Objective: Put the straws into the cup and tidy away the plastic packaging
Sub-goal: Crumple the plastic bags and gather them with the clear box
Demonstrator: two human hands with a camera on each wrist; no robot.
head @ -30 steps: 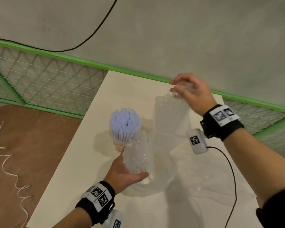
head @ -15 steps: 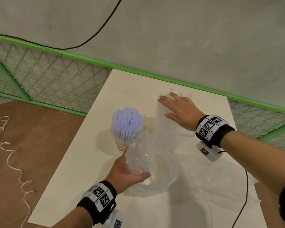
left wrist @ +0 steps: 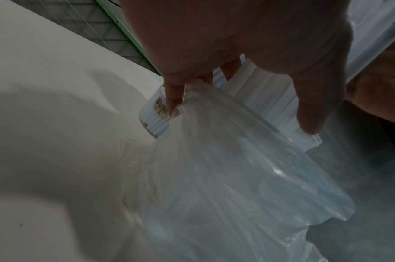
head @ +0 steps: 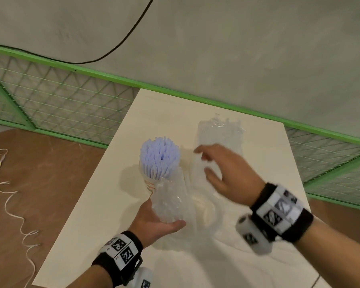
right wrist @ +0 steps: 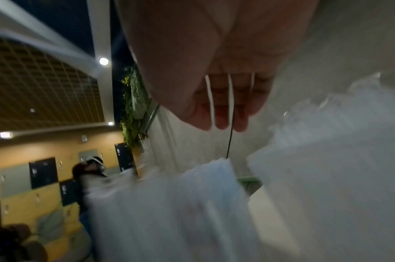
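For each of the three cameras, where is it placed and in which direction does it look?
Head: worn high, looks down at the table; shows left hand and right hand.
Left wrist: looks along the palm at the crumpled plastic bag; shows fingers.
Right wrist: blurred, looks past the fingers toward the wall.
Shared: head and left wrist both show the cup of straws.

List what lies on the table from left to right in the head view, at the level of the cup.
Cup of straws → crumpled plastic bag gripped by the left hand → right hand, open above the flat plastic packaging.
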